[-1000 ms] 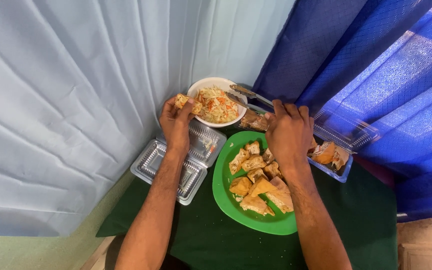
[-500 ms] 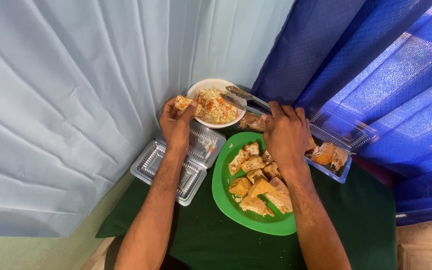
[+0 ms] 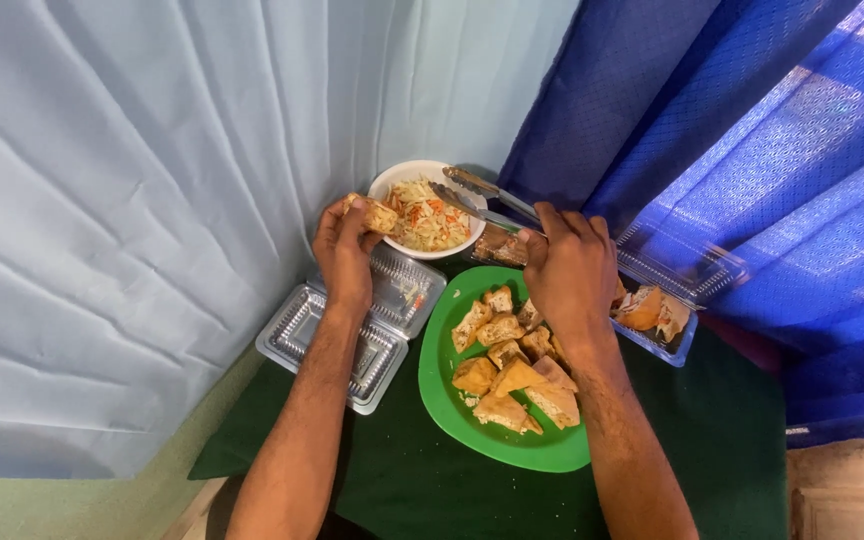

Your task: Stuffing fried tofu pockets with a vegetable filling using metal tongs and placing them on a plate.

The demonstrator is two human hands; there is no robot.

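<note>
Little had shifted since the earlier frames: both hands kept their posts over the far edge of the desk, and the metal tongs (image 3: 477, 196) reached slightly further across the white bowl (image 3: 396, 182). Left hand (image 3: 344, 250): closed around one piece of fried stuffed tofu (image 3: 382, 215), held at the bowl's near-left rim. Right hand (image 3: 569, 268): closed on the handles of the tongs, whose tips lay over the bowl; whether the tips pinched any filling could not be told. White bowl: at the far edge of the desk against the pale blue curtain (image 3: 132, 200), filled with shredded vegetable mix (image 3: 430, 222) showing pale and orange strands. Green plate (image 3: 452, 400): middle of the desk, just near the bowl, carrying a heap of golden tofu pieces (image 3: 507, 365). Clear plastic clamshell boxes (image 3: 327, 345): two, empty and open, at the left edge of the desk, beneath the left forearm, touching the plate's left rim. Further clear box (image 3: 674, 345): right side of the desk, lid raised, holding more fried pieces, partly hidden behind the right hand. Desk (image 3: 402, 480): covered in dark green cloth. Dark blue curtain (image 3: 752, 150): hung behind the right edge.
</note>
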